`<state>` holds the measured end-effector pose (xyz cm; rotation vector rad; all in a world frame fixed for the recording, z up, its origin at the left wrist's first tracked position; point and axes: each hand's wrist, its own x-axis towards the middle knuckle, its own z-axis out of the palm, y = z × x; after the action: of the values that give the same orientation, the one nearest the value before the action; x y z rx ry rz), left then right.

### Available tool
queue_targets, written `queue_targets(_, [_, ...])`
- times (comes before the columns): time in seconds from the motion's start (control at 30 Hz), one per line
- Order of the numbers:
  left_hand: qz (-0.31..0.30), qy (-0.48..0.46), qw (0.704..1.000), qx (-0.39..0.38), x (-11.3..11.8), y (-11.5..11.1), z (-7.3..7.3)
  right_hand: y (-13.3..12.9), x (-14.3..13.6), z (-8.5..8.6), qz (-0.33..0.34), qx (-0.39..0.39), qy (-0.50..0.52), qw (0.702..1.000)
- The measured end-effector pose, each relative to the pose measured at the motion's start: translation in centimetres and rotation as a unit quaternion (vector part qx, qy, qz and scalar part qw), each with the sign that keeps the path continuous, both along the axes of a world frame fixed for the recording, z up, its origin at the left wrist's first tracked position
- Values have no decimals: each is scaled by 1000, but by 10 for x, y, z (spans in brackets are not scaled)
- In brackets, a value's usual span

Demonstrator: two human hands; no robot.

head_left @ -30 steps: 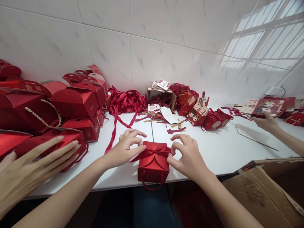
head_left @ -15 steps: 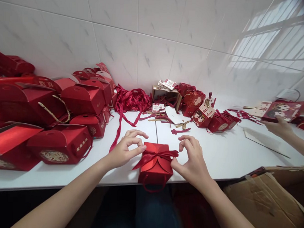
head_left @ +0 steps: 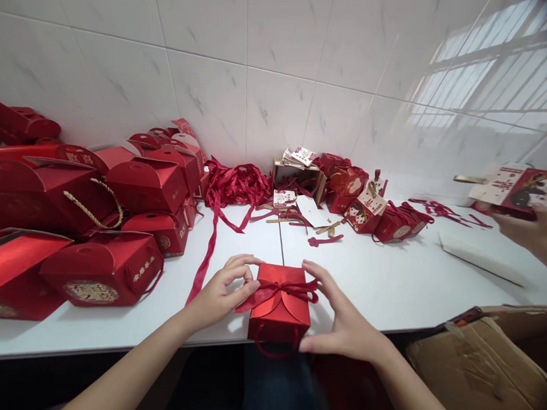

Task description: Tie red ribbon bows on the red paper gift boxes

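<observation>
A small red gift box point(head_left: 281, 316) stands at the table's front edge, with a cord handle point(head_left: 275, 351) hanging over its front. A dark red ribbon point(head_left: 286, 287) is tied in a bow across its top. At the left side, my left hand point(head_left: 223, 293) has its thumb and curled index finger on the ribbon's left end. My right hand point(head_left: 341, 321) spans the box's right side, fingertips at the back corner and thumb at the front corner. Its palm stays off the box.
Stacked red boxes point(head_left: 101, 268) fill the left. Behind lie a ribbon heap point(head_left: 238, 183), tags and a white card point(head_left: 315, 212), with more boxes point(head_left: 365, 211) beside them. Far right, another person's hand point(head_left: 533, 229) holds a printed box point(head_left: 534, 193). A cardboard carton point(head_left: 478, 361) sits below.
My right hand has gone from a curled pose near the bow to spanning the box's side. My left thumb has come down onto the ribbon. The other person's box has been raised.
</observation>
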<state>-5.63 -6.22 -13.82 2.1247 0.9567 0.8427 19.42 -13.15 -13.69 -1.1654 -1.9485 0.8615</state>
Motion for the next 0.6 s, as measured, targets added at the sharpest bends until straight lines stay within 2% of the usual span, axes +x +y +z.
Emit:
queue_targets(0.07, [15,-27,1000,-6,1,-4,-3,-3,-3,-8,2,-5,-3,1000])
queue_targets(0.13, [59,-39,997,17,-2,-8,-5,-6,0,-15,-35,7,6,999])
queue_targets(0.23, [152,44,984,78,-18,-11,-9,-10,26,-26,-172,19,8,985])
queue_targets(0.27, [189,99,972,99,-25,-11,-11,-11,37,-30,-247,28,4,969])
queue_targets(0.3, [230,160,953,117,-33,-11,-13,-11,49,-33,-337,49,-2,940])
queue_targets(0.37, [310,270,902,135,-48,-10,-19,-10,64,-38,-497,119,-39,859])
queue_targets(0.4, [341,313,877,131,-53,-8,-21,-10,67,-39,-542,160,-53,823])
queue_targets(0.43, [358,346,859,122,-57,-7,-23,-10,64,-39,-558,195,-54,805])
queue_targets(0.47, [364,368,848,112,-60,-6,-25,-10,58,-40,-547,216,-31,808])
queue_targets(0.5, [358,381,847,102,-60,-5,-26,-11,47,-39,-515,210,15,831])
queue_targets(0.57, [322,366,869,80,-54,-9,-25,-13,19,-39,-405,99,148,897])
queue_targets(0.6, [296,339,891,64,-49,-13,-24,-13,2,-39,-334,-6,213,918])
